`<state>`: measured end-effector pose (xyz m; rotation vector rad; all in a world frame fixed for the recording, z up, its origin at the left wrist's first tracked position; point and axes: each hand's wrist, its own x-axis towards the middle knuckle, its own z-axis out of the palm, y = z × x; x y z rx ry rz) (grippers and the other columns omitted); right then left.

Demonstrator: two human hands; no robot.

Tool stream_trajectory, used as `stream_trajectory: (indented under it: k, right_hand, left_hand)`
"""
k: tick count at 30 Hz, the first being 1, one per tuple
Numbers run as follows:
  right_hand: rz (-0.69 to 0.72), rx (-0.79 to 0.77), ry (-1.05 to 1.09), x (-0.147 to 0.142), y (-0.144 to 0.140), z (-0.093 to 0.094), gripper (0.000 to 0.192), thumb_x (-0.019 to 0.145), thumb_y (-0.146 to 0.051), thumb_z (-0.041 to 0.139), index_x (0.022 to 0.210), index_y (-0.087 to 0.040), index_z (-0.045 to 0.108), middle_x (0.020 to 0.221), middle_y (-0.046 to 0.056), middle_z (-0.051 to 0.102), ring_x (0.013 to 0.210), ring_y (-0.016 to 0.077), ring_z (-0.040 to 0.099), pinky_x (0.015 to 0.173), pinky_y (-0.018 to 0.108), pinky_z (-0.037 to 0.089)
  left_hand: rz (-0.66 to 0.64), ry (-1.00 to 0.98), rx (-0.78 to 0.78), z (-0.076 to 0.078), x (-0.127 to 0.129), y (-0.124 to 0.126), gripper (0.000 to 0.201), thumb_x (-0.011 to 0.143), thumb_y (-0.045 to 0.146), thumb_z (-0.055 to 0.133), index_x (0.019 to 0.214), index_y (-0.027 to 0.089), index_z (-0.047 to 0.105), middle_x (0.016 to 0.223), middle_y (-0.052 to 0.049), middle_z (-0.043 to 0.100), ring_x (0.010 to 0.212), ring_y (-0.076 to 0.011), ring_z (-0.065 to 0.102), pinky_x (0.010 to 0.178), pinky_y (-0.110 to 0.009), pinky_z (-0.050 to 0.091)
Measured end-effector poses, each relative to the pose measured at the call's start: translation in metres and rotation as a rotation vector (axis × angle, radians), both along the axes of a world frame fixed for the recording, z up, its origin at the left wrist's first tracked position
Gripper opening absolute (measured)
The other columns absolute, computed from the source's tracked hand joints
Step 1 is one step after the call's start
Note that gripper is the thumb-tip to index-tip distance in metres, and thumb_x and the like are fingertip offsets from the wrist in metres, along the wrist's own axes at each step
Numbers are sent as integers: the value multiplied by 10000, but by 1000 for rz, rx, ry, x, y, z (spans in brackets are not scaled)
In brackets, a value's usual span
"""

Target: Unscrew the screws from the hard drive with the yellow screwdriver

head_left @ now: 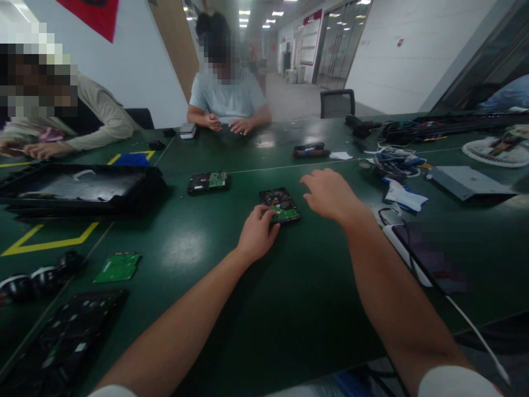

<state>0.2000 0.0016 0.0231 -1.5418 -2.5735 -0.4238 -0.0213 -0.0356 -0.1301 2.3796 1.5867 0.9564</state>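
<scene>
A black hard drive with a green circuit board facing up lies on the dark green table in front of me. My left hand rests on its near left corner, fingers curled over the edge. My right hand hovers just to the right of the drive, fingers loosely bent, holding nothing. A second hard drive lies further left and back. A loose green circuit board sits at the near left.
A large black tray stands at the left. A black keyboard-like panel lies at the near left. Cables and tools crowd the right, with a grey box. Two seated people work at the far side.
</scene>
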Motion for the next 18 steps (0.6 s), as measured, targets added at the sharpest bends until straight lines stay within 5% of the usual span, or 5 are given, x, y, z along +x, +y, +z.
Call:
stream_trajectory:
  k: [6,13,18]
  right_hand:
    - [119,-76,111,6,8,0,346,912,-94,674,1214,-227,779,1087,56,811,1005,262,699,890,374,485]
    - [-69,-8,11,0,1,1,226,1008,-271,627,1101,-161,800,1059,182,805,942,333,735,763,410,501]
    - [111,-33,44,4,4,-1,347,899,-138,721,1241,-187,758,1183,119,788,1073,296,697,919,389,506]
  left_hand:
    - [-1,-1,12,-1,0,0,370,996,295,648,1357,222,615,1389,-149,542,1261,-329,614,1071,-555,567]
    - [-5,-5,7,0,-1,0,356,1000,300,646,1347,222,617,1394,-149,540,1257,-327,617,1068,-550,573]
    - [-7,-13,12,0,-1,-1,364,993,290,655,1351,239,616,1390,-142,544,1264,-331,618,1066,-560,575]
